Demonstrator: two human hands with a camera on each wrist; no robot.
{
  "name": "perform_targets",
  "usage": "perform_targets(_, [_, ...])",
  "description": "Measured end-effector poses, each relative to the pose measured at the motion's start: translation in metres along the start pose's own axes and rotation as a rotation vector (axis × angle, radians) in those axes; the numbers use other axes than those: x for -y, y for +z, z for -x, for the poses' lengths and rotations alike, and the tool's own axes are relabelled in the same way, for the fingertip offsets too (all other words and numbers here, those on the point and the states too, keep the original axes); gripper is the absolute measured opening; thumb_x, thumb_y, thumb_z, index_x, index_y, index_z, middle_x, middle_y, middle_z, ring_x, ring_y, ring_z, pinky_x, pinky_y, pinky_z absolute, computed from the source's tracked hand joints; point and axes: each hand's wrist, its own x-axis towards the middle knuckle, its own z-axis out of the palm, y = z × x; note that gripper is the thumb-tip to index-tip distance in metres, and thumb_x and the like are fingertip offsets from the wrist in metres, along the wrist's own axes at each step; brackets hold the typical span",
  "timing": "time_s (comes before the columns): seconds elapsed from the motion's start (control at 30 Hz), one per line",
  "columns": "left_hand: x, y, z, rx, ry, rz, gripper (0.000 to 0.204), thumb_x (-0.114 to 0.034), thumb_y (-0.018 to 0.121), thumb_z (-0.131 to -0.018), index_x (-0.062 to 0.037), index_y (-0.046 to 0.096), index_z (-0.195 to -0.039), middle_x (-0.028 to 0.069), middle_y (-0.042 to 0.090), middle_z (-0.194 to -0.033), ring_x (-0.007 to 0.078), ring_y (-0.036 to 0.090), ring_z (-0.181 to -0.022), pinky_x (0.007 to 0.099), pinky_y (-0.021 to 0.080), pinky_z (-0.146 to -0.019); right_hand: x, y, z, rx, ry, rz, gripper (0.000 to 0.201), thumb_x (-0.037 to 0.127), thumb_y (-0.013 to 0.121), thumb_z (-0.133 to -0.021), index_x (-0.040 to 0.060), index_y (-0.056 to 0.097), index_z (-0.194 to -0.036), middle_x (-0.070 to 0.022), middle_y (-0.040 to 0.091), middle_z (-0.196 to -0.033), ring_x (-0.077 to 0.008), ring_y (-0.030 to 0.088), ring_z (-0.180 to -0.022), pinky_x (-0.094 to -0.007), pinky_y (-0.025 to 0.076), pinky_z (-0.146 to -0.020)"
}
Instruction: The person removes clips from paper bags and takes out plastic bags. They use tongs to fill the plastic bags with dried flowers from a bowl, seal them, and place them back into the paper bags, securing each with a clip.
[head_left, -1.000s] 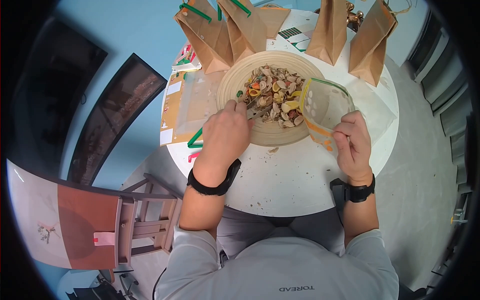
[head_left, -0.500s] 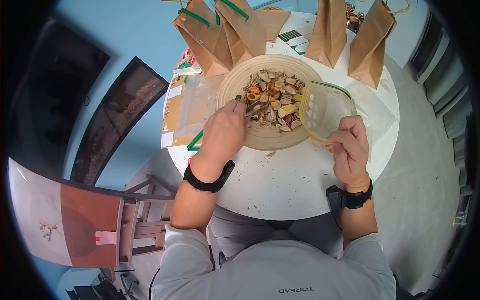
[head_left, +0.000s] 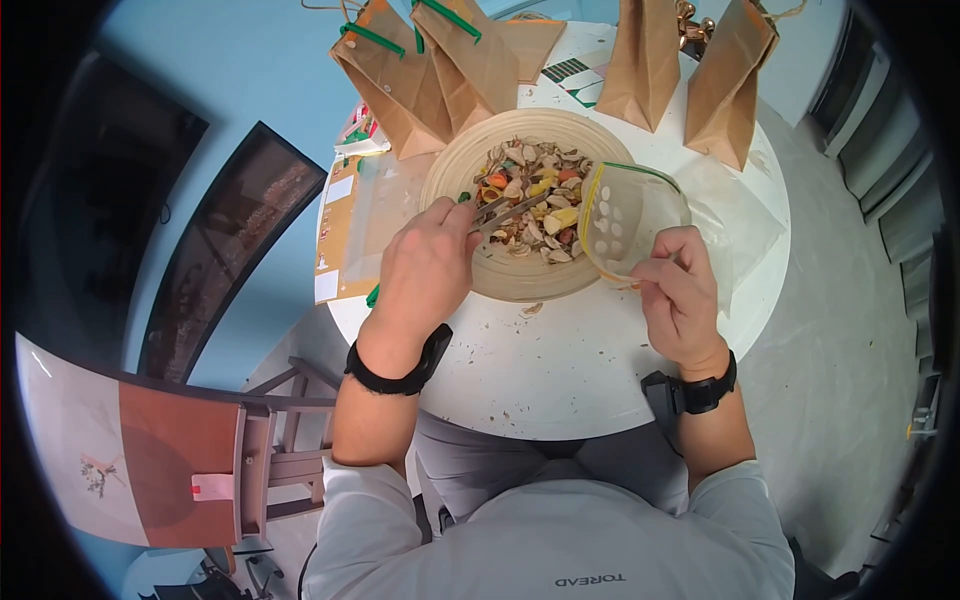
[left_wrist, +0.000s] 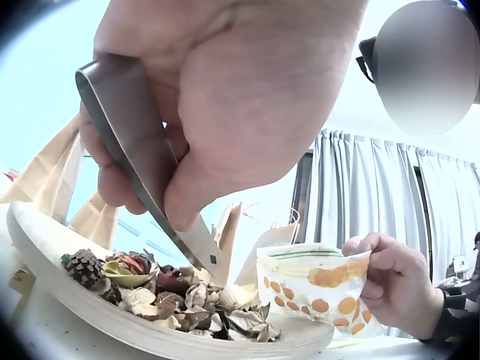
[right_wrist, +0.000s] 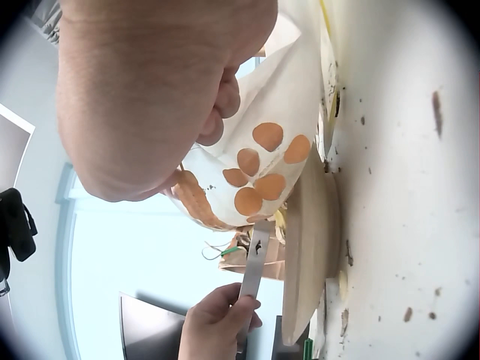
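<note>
My left hand [head_left: 430,262] grips flat metal tongs [left_wrist: 127,127] over the left side of the round, pale wooden plate [head_left: 448,175]. Both arms of the tongs reach into a heap of dried potpourri [head_left: 520,180], its pieces tan, yellow and orange. In the left wrist view a pine cone [left_wrist: 86,268] sits at the heap's edge, and the tips overlap the dried pieces. My right hand [head_left: 680,300] pinches the rim of a translucent zip bag [head_left: 640,215] with orange spots. Its mouth gapes toward the heap, over the plate's right edge.
Several brown paper bags [head_left: 640,70] stand along the far side of the white round table [head_left: 560,370]. Clear plastic sheets [head_left: 735,230] lie to the right. A card sheet [head_left: 335,240] is at the left, and crumbs are scattered near the front edge.
The tongs have shifted up over the heap, and more of their arms shows. The zip bag has tilted, turning its mouth more into view. The right hand keeps its hold.
</note>
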Motion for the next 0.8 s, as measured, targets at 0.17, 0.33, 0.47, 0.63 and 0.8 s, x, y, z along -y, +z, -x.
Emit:
perform_targets(0.17, [-0.012, -0.018, -0.003, 0.002, 0.037, 0.056, 0.027, -0.005, 0.077, -0.088, -0.0012, 0.070, -0.114, 0.0160, 0.069, -0.104, 0.0417, 0.069, -0.089, 0.0478, 0.055, -0.077, -0.002, 0.001, 0.001, -0.006, -0.003, -0.005, 0.027, -0.014, 0.057, -0.076, 0.0011, 0.072, -0.093, -0.0114, 0.055, -0.101, -0.0180, 0.057, -0.063, -0.0299, 0.047, -0.057])
perform_targets(0.33, [-0.043, -0.025, -0.015, 0.062, 0.170, 0.105, 0.030, -0.009, 0.079, -0.086, -0.0031, 0.069, -0.114, 0.0144, 0.069, -0.104, 0.0401, 0.069, -0.090, 0.0465, 0.056, -0.076, 0.001, 0.000, 0.001, 0.018, 0.009, -0.009, 0.027, -0.013, 0.059, -0.074, 0.0021, 0.072, -0.092, -0.0114, 0.054, -0.100, -0.0190, 0.057, -0.062, -0.0304, 0.047, -0.056])
perform_targets(0.47, [-0.065, -0.021, -0.025, 0.096, 0.273, -0.009, 0.033, -0.013, 0.081, -0.084, -0.0063, 0.069, -0.115, 0.0111, 0.068, -0.107, 0.0379, 0.069, -0.096, 0.0451, 0.056, -0.079, -0.002, 0.000, 0.002, -0.015, -0.021, -0.010, 0.026, -0.013, 0.059, -0.074, 0.0016, 0.072, -0.091, -0.0112, 0.054, -0.098, -0.0196, 0.056, -0.063, -0.0302, 0.047, -0.056])
perform_targets(0.63, [-0.049, -0.041, -0.017, 0.006, 0.227, 0.014, 0.040, -0.008, 0.082, -0.082, -0.0054, 0.067, -0.119, 0.0121, 0.067, -0.109, 0.0383, 0.067, -0.098, 0.0459, 0.054, -0.081, 0.000, -0.002, 0.001, -0.154, -0.042, 0.046, 0.023, -0.013, 0.058, -0.076, -0.0002, 0.071, -0.090, -0.0125, 0.053, -0.096, -0.0214, 0.056, -0.071, -0.0297, 0.045, -0.060])
perform_targets(0.8, [-0.025, -0.034, 0.023, 0.082, 0.134, -0.041, 0.045, -0.007, 0.082, -0.082, -0.0032, 0.064, -0.123, 0.0151, 0.064, -0.109, 0.0395, 0.066, -0.098, 0.0462, 0.054, -0.081, 0.000, -0.002, 0.002, -0.252, -0.002, 0.094, 0.020, -0.014, 0.057, -0.078, -0.0022, 0.070, -0.088, -0.0125, 0.050, -0.095, -0.0204, 0.051, -0.074, -0.0284, 0.043, -0.063])
